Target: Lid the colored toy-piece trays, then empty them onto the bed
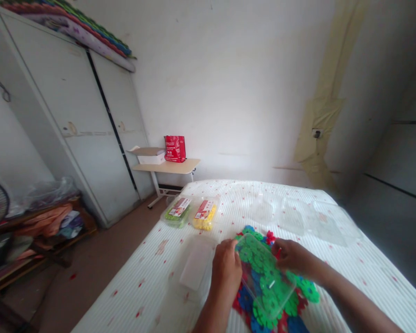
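A transparent plastic box (pixel 253 280) is tilted over a heap of snowflake-shaped plastic discs, with my left hand (pixel 227 266) closed on its left edge. Many green discs (pixel 270 291) show through its wall; whether they lie inside or beneath it I cannot tell. Around the box the heap shows blue discs (pixel 296 323) and red discs (pixel 270 237). My right hand (pixel 291 256) is at the box's right side, fingers pinched together. Red shows at its fingertips, but what they grip is partly hidden. Left of my left hand lies a transparent plastic container (pixel 196 263).
Beyond lie a box of green pieces (pixel 178 212) and a box of yellow pieces (pixel 204 215), both labelled. Several transparent containers (pixel 291 215) sit at the back right of the striped bed cover (pixel 152 277). A small table (pixel 176 166) holds a red bag (pixel 175 149).
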A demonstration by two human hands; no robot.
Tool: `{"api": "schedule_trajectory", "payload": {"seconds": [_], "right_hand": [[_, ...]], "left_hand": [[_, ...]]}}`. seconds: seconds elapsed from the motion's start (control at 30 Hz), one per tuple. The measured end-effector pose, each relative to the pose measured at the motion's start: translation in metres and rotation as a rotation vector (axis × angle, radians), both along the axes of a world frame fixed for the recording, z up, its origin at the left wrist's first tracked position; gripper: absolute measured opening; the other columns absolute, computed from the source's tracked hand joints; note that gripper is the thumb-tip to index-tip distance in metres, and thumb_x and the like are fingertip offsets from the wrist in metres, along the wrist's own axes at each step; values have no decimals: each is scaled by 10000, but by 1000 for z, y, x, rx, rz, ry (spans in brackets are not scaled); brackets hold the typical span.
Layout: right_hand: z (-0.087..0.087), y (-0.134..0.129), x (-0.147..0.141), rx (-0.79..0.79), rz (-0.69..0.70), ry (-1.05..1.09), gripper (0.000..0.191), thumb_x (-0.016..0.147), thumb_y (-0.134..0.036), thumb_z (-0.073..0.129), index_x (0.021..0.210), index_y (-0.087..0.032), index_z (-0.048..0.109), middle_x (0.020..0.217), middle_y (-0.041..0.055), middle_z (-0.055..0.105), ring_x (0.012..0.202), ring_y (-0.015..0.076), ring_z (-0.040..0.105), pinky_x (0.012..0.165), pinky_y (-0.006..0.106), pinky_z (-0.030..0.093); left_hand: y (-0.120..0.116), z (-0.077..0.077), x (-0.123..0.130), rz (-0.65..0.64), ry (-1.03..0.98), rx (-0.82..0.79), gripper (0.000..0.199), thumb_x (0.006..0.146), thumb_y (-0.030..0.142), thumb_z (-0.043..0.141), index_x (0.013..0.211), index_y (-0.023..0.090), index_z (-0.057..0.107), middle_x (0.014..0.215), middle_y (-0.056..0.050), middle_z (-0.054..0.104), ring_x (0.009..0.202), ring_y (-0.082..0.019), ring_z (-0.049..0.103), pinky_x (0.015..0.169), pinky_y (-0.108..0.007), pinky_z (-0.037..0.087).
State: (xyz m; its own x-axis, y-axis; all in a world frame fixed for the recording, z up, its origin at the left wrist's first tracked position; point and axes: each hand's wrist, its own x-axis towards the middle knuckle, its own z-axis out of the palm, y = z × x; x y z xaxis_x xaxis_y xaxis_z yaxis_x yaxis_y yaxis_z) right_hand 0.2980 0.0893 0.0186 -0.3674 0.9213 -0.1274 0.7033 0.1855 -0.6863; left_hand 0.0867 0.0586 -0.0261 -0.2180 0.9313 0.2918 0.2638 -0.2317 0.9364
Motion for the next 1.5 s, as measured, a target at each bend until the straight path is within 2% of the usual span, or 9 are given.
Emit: {"api": "schedule_trajectory", "payload": {"seconds": [0.23,0.37,0.47,0.67,0.8,0.93,1.1,1.27,1.5], "right_hand": [[27,-11,2,-303,-23,517,319,587,-257,621,886,-159,572,541,-65,481,456,52,348,432,199,198],[33,-15,-4,-298,-7,641,363,582,-268,661,916,-159,571,563,-58,506,466,50,347,432,196,187],[31,-18,-9,-311,27,686,343,592,-274,675,905,-166,583,567,-62,504,466,47,340,442,193,210],[34,-25,-18,-229,118,590,169,603,-232,685,715,-151,588,648,-33,530,578,78,440,537,214,331],[38,-24,-25,-28,76,524,148,666,-283,637,716,-170,555,586,-52,466,522,75,402,485,208,313],[43,-23,-38,342,58,344,65,748,-246,550,739,-188,521,615,-37,488,539,89,446,502,211,348],[37,-24,-69,791,232,-6,145,819,-120,412,723,-181,502,712,2,527,608,102,498,553,215,356],[16,-16,-107,914,463,-310,241,874,-71,351,719,-161,512,733,23,545,593,100,494,538,224,327],[-12,-1,-141,910,596,-525,184,882,-91,383,798,-151,535,782,43,589,584,116,525,505,246,315]], "left_hand": [[0,13,-8,93,-26,-45,289,667,181,569,939,206,663,908,-70,660,885,-226,581,841,-361,412],[0,21,-13,16,-487,-110,310,664,233,619,965,158,618,654,18,593,566,-106,538,555,-226,417],[-2,30,-15,-26,-834,-26,348,615,231,697,934,137,595,605,43,564,515,-65,509,511,-183,384],[-6,41,-19,-32,-993,56,208,628,253,720,681,149,547,596,34,579,521,-68,524,507,-184,403],[-11,47,-33,-57,-879,148,163,660,263,695,710,152,586,686,3,622,648,-96,568,637,-223,457],[-25,60,-64,-38,-565,234,130,681,227,675,792,166,649,864,-24,633,855,-125,575,791,-229,447],[-49,66,-115,-16,-84,296,47,691,196,649,727,184,677,953,-42,583,935,-153,559,773,-220,472],[-64,40,-154,33,289,262,108,731,148,558,726,195,655,905,-45,586,838,-138,591,674,-199,493],[-75,-3,-170,74,680,207,246,712,50,423,782,199,606,954,-52,595,899,-132,590,809,-243,476]]}}
